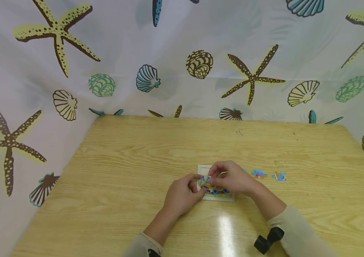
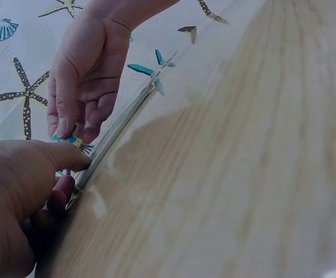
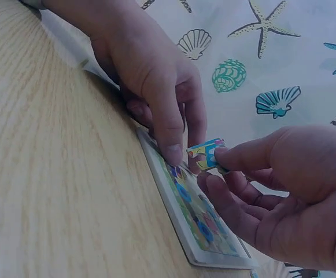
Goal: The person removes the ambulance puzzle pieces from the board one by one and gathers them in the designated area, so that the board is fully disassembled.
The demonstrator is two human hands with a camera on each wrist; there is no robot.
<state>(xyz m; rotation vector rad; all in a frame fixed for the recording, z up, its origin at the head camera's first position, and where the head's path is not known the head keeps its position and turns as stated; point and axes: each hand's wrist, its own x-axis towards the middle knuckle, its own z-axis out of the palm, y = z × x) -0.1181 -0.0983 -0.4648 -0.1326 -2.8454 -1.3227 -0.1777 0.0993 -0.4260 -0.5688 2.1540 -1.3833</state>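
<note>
Pinched between thumb and fingertips of the right hand [image 1: 231,177]: a small puzzle piece [image 3: 205,155], blue and yellow, held at a tilt above the left part of the puzzle tray [image 1: 231,198] and not yet seated. Grip narrow, closed down on the piece, with the other fingers loosely bent behind.

Directly under the grip: the tray, lying flat on the wooden table [image 1: 137,150]. Just left of the grip: the left hand [image 1: 182,194], thumb and forefinger spread apart and touching the left end of the tray, probably to brace it; no piece held there.

On the near side of the grip: pieces laid side by side in the tray, showing a green strip along the bottom, blue wheels above, then some yellow. On the far side of the grip: a bare, pale band of tray. Extent of the filled part beneath the right hand: impossible to tell, with fingers and palm in the way.

Right of the grip, past the knuckles, on the table: a blue-and-orange piece [image 1: 259,174], then farther out an outermost piece [image 1: 279,176], both loose and well apart from the tray.

By that evidence, well past the start: near portion apparently done. Left to do: seating the held piece, and filling the far band with the loose ones.
</note>
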